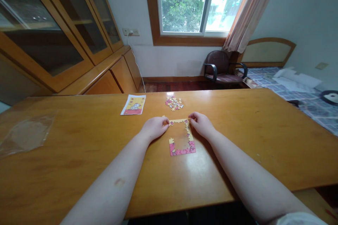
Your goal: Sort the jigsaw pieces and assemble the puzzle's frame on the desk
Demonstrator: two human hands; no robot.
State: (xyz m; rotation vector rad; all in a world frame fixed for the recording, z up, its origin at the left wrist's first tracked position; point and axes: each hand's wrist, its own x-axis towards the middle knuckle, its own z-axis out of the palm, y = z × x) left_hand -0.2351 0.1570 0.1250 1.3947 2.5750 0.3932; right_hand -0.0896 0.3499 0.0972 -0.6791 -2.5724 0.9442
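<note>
A partly joined jigsaw puzzle border [182,152] lies flat on the table, pink along the near edge and yellow at the far and right sides. Its left side has a gap between the far corner and a short near stretch. My left hand [155,127] is closed, thumb and fingers pinching at the far left corner. At the far right corner, my right hand [202,124] pinches the border's edge with curled fingers. Just beyond my left fingers a small bit of yellow piece shows. Beyond the border sits a pile of loose jigsaw pieces [174,103].
A printed picture sheet [133,104] with a white animal on yellow and pink lies at the far left. A clear plastic bag [26,133] rests on the table's [79,168] left side. Past the far edge stand a cabinet [105,70], an armchair [220,65] and a bed [280,81].
</note>
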